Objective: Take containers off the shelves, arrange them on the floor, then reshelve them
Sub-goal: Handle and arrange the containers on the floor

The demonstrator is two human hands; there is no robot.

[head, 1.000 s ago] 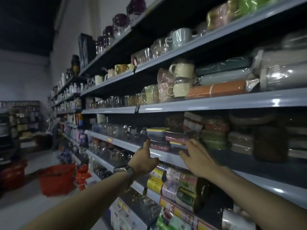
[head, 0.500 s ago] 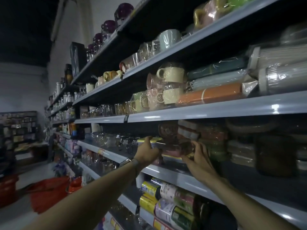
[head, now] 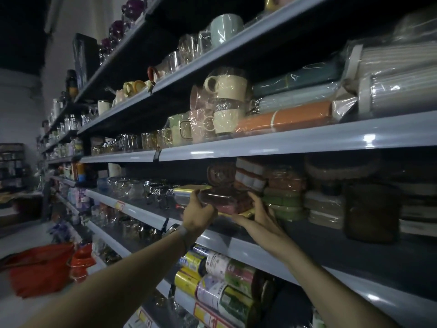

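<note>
- Both hands have gone from reaching short of the shelf lip a second ago to clamping the two ends of the stack of containers (head: 218, 201). The view has also swung upward, so more of the upper shelves shows.
- Left hand (head: 197, 217): its fingers are curled round the stack's left end, with the thumb up by the yellow lid on top. A wristwatch (head: 173, 229) sits on that wrist.
- Right hand (head: 259, 213): its fingers lie up the stack's right side and the thumb is tucked beneath the front edge, so it grips that end.
- Film-wrapped and dim, the stack sits at the front of the middle shelf (head: 142, 213), between the two hands (I cannot tell whether its base is clear of the board).
- Green containers (head: 283, 203) are piled just beside it, on the right.
- Wrapped mugs (head: 227, 87) stand on the shelf above.
- Labelled rolls (head: 214, 263) lie on the shelf below the arms.
- Red baskets (head: 40, 268) sit on the floor, well off to the left.
</note>
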